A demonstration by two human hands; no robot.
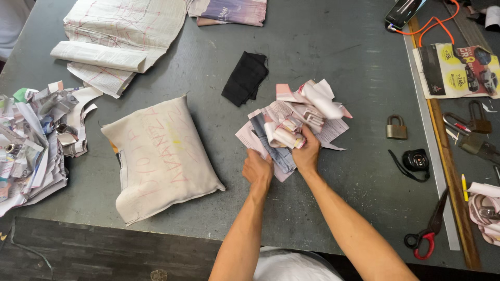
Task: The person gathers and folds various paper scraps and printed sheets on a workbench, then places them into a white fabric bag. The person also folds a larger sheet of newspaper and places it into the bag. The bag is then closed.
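Both of my hands are on a heap of crumpled paper scraps (299,117) in the middle of the dark grey table (333,57). My right hand (307,153) grips the near side of the heap, fingers closed around rolled paper pieces. My left hand (258,170) is closed on the heap's lower left edge. A stuffed beige cloth pillow (159,156) with faint red writing lies to the left of my hands. A small black cloth (245,78) lies just beyond the heap.
A pile of paper cuttings (36,140) covers the left edge. Folded paper patterns (117,41) lie at the back left. To the right are a padlock (396,127), a black tape measure (415,160), red-handled scissors (429,229), a long ruler (448,156), and a phone with an orange cable (403,11).
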